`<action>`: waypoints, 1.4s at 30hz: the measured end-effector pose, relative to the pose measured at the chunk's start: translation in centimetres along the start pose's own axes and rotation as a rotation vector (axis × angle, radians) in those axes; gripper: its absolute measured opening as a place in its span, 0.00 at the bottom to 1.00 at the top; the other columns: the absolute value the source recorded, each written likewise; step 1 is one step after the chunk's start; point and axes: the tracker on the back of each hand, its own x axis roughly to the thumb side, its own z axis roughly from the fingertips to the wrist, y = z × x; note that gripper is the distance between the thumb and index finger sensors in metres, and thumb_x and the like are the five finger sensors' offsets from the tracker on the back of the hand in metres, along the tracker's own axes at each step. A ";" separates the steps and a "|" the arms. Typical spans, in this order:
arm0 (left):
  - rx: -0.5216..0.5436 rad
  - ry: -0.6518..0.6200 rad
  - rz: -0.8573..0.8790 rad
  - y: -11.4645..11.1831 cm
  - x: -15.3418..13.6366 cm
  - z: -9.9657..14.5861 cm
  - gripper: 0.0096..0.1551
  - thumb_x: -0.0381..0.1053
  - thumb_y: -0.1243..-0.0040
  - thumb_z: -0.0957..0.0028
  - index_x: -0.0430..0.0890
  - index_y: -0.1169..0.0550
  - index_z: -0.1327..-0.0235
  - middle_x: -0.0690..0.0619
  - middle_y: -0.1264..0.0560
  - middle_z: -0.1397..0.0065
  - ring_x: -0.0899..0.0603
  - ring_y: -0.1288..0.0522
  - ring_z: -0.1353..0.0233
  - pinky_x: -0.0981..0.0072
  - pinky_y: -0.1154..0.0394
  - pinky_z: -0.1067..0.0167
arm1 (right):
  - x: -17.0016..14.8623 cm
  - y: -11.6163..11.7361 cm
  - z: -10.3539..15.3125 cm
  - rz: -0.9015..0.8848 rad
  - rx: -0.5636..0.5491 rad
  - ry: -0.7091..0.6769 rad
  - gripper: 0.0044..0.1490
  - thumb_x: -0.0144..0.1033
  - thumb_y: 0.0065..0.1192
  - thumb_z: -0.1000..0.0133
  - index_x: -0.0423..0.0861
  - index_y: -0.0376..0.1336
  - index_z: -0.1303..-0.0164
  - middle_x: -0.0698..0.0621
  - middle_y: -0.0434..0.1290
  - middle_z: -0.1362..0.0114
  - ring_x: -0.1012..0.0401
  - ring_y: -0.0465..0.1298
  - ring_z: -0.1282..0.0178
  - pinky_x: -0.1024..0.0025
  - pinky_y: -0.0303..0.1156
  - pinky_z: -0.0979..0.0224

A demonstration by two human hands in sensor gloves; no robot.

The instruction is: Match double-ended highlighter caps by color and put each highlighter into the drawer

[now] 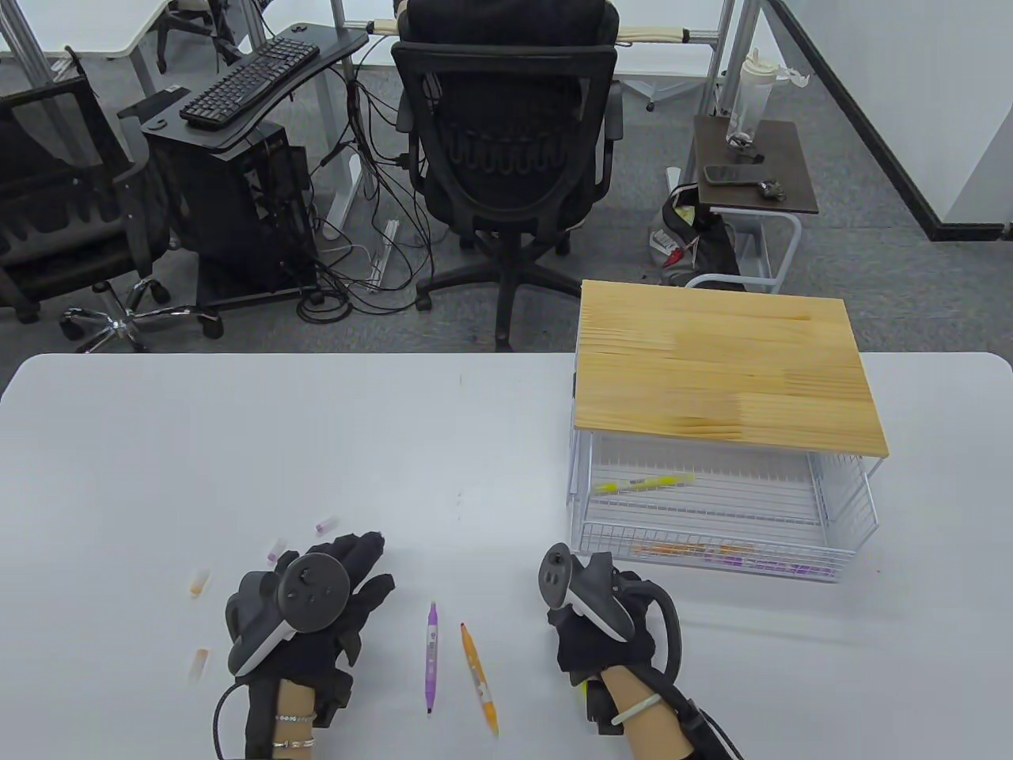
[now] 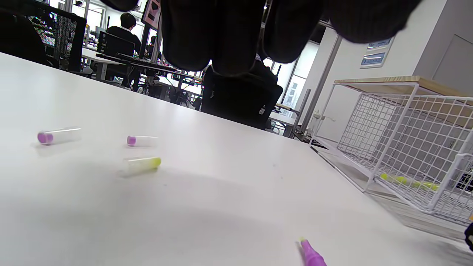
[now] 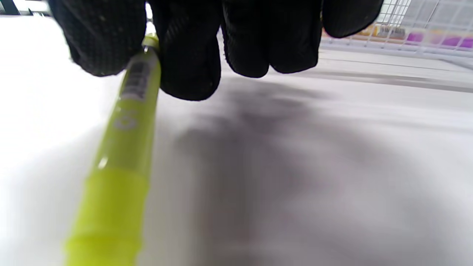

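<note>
My right hand [image 1: 593,641] grips a yellow highlighter [image 3: 122,155] near the table's front edge; its fingers [image 3: 184,55] curl round the barrel, and a yellow end [image 1: 589,698] shows under the wrist. A purple highlighter [image 1: 431,657] and an orange highlighter [image 1: 479,677] lie uncapped between my hands. My left hand [image 1: 368,566] hovers over the table with spread fingers and holds nothing. Beyond it lie two purple caps [image 2: 59,135] [image 2: 142,140] and a yellow cap [image 2: 142,164]. Two orange caps [image 1: 199,582] [image 1: 198,663] lie to its left.
The white wire drawer [image 1: 851,546] is pulled out under a wooden top [image 1: 720,372] at the right. A yellow highlighter [image 1: 645,484] lies in it, with orange and purple ones [image 1: 736,554] along its front. An office chair [image 1: 506,158] stands behind the table.
</note>
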 end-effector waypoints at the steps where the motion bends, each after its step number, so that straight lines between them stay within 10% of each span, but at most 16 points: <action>1: -0.004 0.001 0.002 -0.1 -0.1 -0.1 0.36 0.64 0.46 0.50 0.54 0.27 0.26 0.46 0.27 0.21 0.35 0.28 0.24 0.29 0.45 0.28 | -0.1 -0.6 0.4 -0.020 -0.020 -0.017 0.32 0.53 0.63 0.40 0.38 0.71 0.41 0.33 0.52 0.09 0.33 0.56 0.14 0.31 0.52 0.18; 22: 0.002 0.028 0.017 0.3 -1.2 -0.2 0.36 0.64 0.46 0.49 0.54 0.26 0.27 0.46 0.25 0.23 0.35 0.25 0.27 0.30 0.42 0.29 | -1.9 -5.9 4.3 -0.382 -0.168 -0.287 0.29 0.54 0.57 0.35 0.55 0.60 0.26 0.55 0.71 0.29 0.51 0.74 0.30 0.40 0.59 0.17; 36: 0.098 0.184 -0.019 2.6 -5.3 1.5 0.35 0.58 0.38 0.51 0.53 0.26 0.27 0.47 0.23 0.24 0.37 0.23 0.28 0.30 0.41 0.29 | -2.9 -7.8 6.3 -0.453 -0.316 -0.367 0.27 0.51 0.58 0.33 0.68 0.53 0.25 0.62 0.68 0.21 0.57 0.73 0.22 0.43 0.59 0.13; 42: -0.042 0.195 -0.150 0.3 -4.7 -0.8 0.39 0.56 0.34 0.53 0.56 0.30 0.24 0.50 0.25 0.23 0.38 0.25 0.26 0.30 0.42 0.27 | -2.7 -8.2 6.6 -0.486 -0.322 -0.403 0.27 0.52 0.59 0.33 0.67 0.53 0.26 0.63 0.69 0.22 0.58 0.72 0.21 0.43 0.58 0.12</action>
